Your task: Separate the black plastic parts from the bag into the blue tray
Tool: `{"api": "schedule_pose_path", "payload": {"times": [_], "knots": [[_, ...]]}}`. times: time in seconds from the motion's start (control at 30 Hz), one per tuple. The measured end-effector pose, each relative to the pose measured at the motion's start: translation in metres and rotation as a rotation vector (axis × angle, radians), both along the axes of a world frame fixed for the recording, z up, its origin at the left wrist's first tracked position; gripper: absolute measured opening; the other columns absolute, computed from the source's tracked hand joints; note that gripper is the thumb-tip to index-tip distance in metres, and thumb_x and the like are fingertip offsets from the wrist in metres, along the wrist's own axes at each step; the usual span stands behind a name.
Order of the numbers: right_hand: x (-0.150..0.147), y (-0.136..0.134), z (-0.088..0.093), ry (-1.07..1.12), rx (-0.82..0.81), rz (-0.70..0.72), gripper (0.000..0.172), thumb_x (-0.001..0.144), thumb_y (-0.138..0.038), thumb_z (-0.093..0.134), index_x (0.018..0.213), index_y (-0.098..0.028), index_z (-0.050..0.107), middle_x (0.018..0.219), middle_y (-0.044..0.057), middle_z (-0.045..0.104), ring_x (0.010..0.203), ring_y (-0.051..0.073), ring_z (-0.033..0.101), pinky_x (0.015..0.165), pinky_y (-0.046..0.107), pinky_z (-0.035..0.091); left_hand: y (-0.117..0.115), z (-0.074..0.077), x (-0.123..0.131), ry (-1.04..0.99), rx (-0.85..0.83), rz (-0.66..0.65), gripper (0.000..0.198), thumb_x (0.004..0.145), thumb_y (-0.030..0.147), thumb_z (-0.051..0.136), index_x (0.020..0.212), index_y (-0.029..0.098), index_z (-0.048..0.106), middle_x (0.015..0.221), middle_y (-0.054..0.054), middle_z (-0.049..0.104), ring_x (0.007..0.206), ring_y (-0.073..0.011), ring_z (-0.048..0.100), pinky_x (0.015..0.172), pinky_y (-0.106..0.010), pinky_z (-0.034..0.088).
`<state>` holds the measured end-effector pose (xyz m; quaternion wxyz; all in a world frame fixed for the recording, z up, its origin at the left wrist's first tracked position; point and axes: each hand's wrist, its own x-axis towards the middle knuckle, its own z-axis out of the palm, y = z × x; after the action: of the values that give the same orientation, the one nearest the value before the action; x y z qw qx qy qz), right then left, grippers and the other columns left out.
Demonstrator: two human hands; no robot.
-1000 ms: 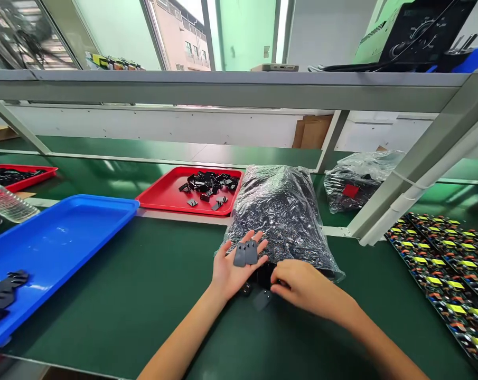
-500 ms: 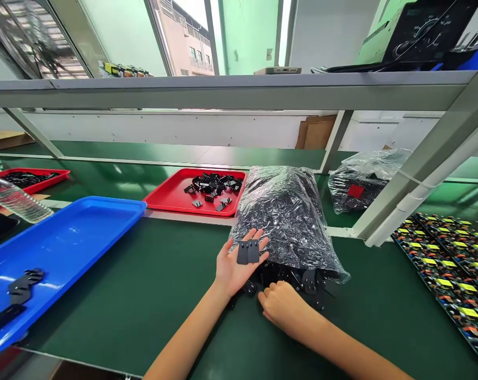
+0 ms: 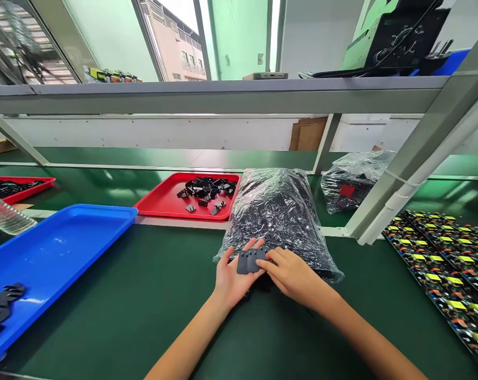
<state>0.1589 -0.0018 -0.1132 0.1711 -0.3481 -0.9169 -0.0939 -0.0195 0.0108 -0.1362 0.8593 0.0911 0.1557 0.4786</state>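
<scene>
My left hand (image 3: 227,282) lies palm up with its fingers stretched out, bearing a row of flat dark grey plastic pieces (image 3: 245,262) with small round studs along the top. My right hand (image 3: 296,277) comes from the right and pinches a similar piece at the right end of the row, its fingertips partly covering it. Just beyond both hands lies a clear plastic bag (image 3: 278,211) full of black parts. A few loose dark parts (image 3: 264,285) show at the bag's mouth, mostly hidden behind my hands.
A blue tray (image 3: 76,253) with several black pieces stands left. Behind are a red tray (image 3: 159,203) of small black parts and another red tray (image 3: 44,183). Circuit boards (image 3: 440,264) lie right, near a slanted post (image 3: 405,174). A shelf edge (image 3: 223,97) spans above.
My right hand has risen from the loose parts by the bag's mouth to my left palm, bringing another piece beside those lying there. The view has shifted slightly right.
</scene>
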Motion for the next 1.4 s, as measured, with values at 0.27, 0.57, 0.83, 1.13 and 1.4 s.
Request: {"api": "schedule_pose_path", "payload": {"times": [0.27, 0.57, 0.83, 1.13, 1.4], "knots": [[0.011, 0.013, -0.001, 0.539, -0.367, -0.239, 0.019, 0.089, -0.024, 0.049, 0.105, -0.020, 0.059, 0.092, 0.005, 0.060, 0.086, 0.018, 0.056, 0.074, 0.030, 0.046, -0.001, 0.006, 0.000, 0.007, 0.004, 0.037, 0.056, 0.089, 0.033, 0.039, 0.141, 0.015, 0.029, 0.139, -0.013, 0.044, 0.124, -0.0281, 0.045, 0.105, -0.051, 0.028], [0.008, 0.021, -0.007, 0.696, -0.501, -0.252, 0.013, 0.083, -0.016, 0.053, 0.088, -0.019, 0.064, 0.073, -0.001, 0.056, 0.065, 0.012, 0.053, 0.062, 0.024, 0.042, -0.005, 0.008, 0.005, 0.036, -0.033, 0.011, 0.056, 0.090, 0.033, 0.039, 0.142, 0.014, 0.028, 0.135, -0.013, 0.049, 0.121, -0.0271, 0.048, 0.105, -0.051, 0.028], [0.005, 0.020, -0.011, 0.660, -0.491, -0.160, 0.017, 0.087, -0.016, 0.048, 0.092, -0.021, 0.064, 0.086, 0.001, 0.056, 0.074, 0.011, 0.056, 0.066, 0.023, 0.044, -0.005, -0.001, 0.007, 0.060, -0.021, -0.034, 0.058, 0.089, 0.032, 0.039, 0.142, 0.011, 0.027, 0.135, -0.016, 0.048, 0.114, -0.0279, 0.053, 0.100, -0.049, 0.036], [0.017, -0.012, 0.022, -0.095, -0.611, -0.252, 0.014, 0.079, -0.029, 0.062, 0.072, -0.017, 0.063, 0.073, 0.003, 0.065, 0.068, 0.018, 0.062, 0.055, 0.025, 0.038, 0.002, 0.012, -0.008, 0.070, -0.002, 0.139, 0.056, 0.086, 0.025, 0.042, 0.141, 0.020, 0.030, 0.136, -0.013, 0.047, 0.110, -0.0265, 0.057, 0.088, -0.040, 0.047], [-0.013, -0.019, -0.010, -0.356, -0.588, -0.371, 0.011, 0.079, -0.007, 0.056, 0.077, -0.013, 0.065, 0.080, 0.013, 0.070, 0.075, 0.023, 0.068, 0.054, 0.026, 0.040, -0.001, 0.007, -0.006, 0.067, -0.026, 0.063, 0.046, 0.087, 0.032, 0.043, 0.132, 0.021, 0.043, 0.134, -0.010, 0.051, 0.100, -0.0238, 0.061, 0.082, -0.037, 0.049]]}}
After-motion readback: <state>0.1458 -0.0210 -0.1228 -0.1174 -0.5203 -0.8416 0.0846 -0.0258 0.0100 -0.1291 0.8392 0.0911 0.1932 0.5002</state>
